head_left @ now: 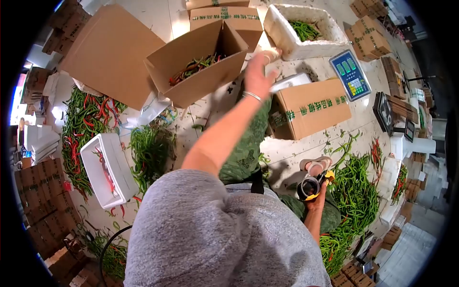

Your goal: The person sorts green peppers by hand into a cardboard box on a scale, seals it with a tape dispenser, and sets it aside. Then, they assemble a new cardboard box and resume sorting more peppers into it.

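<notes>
Left hand [257, 76] is empty, fingers spread; the open cardboard box [203, 85] of peppers [193, 67] lies just to its left. Right hand [316, 201] is clamped on a tape dispenser [310, 186].

One camera only, worn on my head, facing forward and steeply down through a wide lens with dark corners. My grey shirt [215, 234] fills the near edge, very close; my right hand [316, 200] grips a tape dispenser [310, 186] near right; my left hand [257, 76] stretches toward the far cardboard box [191, 71] on the floor [287, 154].
</notes>
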Motion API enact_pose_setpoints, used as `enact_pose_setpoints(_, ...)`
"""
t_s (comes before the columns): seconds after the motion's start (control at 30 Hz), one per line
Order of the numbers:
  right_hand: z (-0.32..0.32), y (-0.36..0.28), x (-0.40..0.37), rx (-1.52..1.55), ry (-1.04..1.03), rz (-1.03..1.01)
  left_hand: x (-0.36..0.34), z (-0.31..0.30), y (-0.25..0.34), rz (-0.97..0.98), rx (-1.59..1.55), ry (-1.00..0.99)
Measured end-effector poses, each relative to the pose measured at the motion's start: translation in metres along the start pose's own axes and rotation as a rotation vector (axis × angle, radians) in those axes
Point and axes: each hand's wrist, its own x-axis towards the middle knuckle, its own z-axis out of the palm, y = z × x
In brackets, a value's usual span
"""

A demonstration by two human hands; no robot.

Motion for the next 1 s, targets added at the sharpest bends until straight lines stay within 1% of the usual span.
enact_pose_setpoints(0.03,0.004,0.002,0.0,0.036,-0.011,-0.002,0.024,-0.023,-0.017,0.062,0.295,0.021)
enact_pose_setpoints(0.07,0.004,0.004,0.001,0.075,-0.025,-0.009,0.044,-0.055,-0.02,0.056,0.533,-0.023)
enact_pose_setpoints(0.1,-0.009,0.004,0.008,0.103,-0.122,0.036,0.06,-0.089,-0.009,-0.002,0.731,-0.091)
enact_pose_setpoints(0.13,0.005,0.0,-0.006,0.146,-0.161,0.024,0.065,-0.117,-0.028,-0.07,1.037,-0.232)
enact_pose_setpoints(0.17,0.006,-0.001,-0.006,0.119,-0.134,-0.014,0.062,-0.144,-0.058,-0.142,1.206,-0.388)
enact_pose_setpoints(0.2,0.003,0.001,-0.005,0.088,-0.1,-0.044,0.065,-0.17,-0.072,-0.507,1.117,-0.655)
enact_pose_setpoints(0.23,0.0,0.003,-0.001,0.103,-0.119,-0.051,0.053,-0.198,-0.116,-0.584,1.061,-0.793)
enact_pose_setpoints(0.27,0.001,0.003,0.0,0.127,-0.066,-0.064,0.039,-0.219,-0.119,-0.604,1.038,-0.85)
enact_pose_setpoints(0.3,0.011,0.001,-0.008,0.145,-0.036,-0.075,0.029,-0.225,-0.112,-0.61,1.13,-0.768)
enact_pose_setpoints(0.33,-0.001,0.004,0.005,0.114,-0.032,-0.094,0.018,-0.227,-0.103,-0.591,1.154,-0.781)
enact_pose_setpoints(0.4,0.008,0.0,-0.004,0.063,-0.049,-0.081,0.003,-0.228,-0.088,-0.552,1.203,-0.787)
enact_pose_setpoints(0.47,0.016,-0.004,-0.014,0.018,-0.081,-0.099,-0.005,-0.236,-0.084,-0.568,1.225,-0.812)
enact_pose_setpoints(0.53,0.026,-0.006,-0.023,0.014,-0.049,-0.137,-0.016,-0.247,-0.07,-0.566,1.249,-0.826)
enact_pose_setpoints(0.6,0.018,-0.005,-0.019,0.056,-0.1,-0.127,-0.032,-0.263,-0.065,-0.609,1.223,-0.841)
enact_pose_setpoints(0.67,0.024,-0.009,-0.026,0.046,-0.088,-0.131,-0.049,-0.28,-0.061,-0.636,1.22,-0.831)
enact_pose_setpoints(0.7,0.022,-0.009,-0.024,0.034,-0.081,-0.128,-0.055,-0.284,-0.054,-0.605,1.273,-0.867)
enact_pose_setpoints(0.77,0.024,-0.006,-0.026,0.013,-0.07,-0.142,-0.064,-0.276,-0.025,-0.614,1.096,-0.715)
enact_pose_setpoints(0.8,0.012,0.001,-0.009,0.029,-0.114,-0.168,-0.076,-0.266,-0.012,-0.223,0.957,-0.581)
enact_pose_setpoints(0.83,0.006,0.0,-0.008,0.013,-0.115,-0.148,-0.073,-0.241,0.028,-0.02,0.885,-0.555)
enact_pose_setpoints(0.87,0.005,-0.002,-0.007,-0.003,-0.122,-0.133,-0.083,-0.223,0.024,0.025,0.788,-0.628)
enact_pose_setpoints(0.9,0.005,-0.003,-0.005,-0.009,-0.147,-0.111,-0.087,-0.2,0.058,-0.129,0.629,-0.792)
enact_pose_setpoints(0.93,0.011,-0.004,-0.011,-0.011,-0.144,-0.116,-0.097,-0.179,0.069,-0.264,0.643,-0.969)
enact_pose_setpoints(0.97,0.008,-0.003,-0.007,-0.012,-0.17,-0.132,-0.116,-0.162,0.053,-0.121,0.505,-0.951)
enact_pose_setpoints(1.0,0.003,-0.003,-0.004,-0.002,-0.184,-0.157,-0.122,-0.149,0.051,0.056,0.544,-0.967)
